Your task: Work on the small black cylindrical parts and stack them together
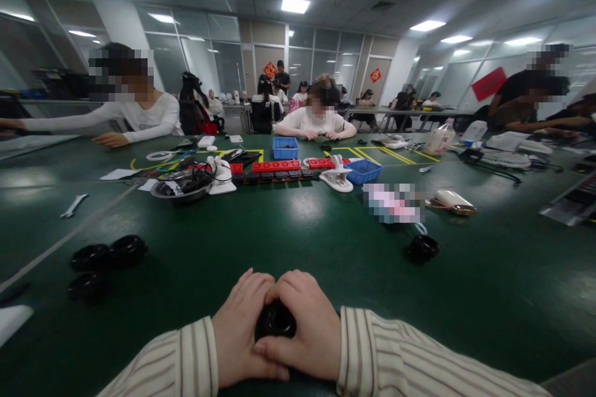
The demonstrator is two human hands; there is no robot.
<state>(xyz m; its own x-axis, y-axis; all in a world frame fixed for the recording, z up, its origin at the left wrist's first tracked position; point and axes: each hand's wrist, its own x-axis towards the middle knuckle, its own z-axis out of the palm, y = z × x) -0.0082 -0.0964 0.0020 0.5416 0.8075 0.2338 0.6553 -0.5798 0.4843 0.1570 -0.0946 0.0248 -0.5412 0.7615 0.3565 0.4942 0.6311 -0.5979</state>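
Note:
My left hand and my right hand are curled together at the near edge of the green table. Both wrap round a small black round part, of which only a patch shows between the thumbs. Striped sleeves cover both forearms. Three more black round parts lie to the left of my hands. Another black round part sits ahead to the right.
A wrench lies far left. A bowl of cables, red strips and blue bins stand mid-table. People sit across and along both sides, with a white pouch on the right.

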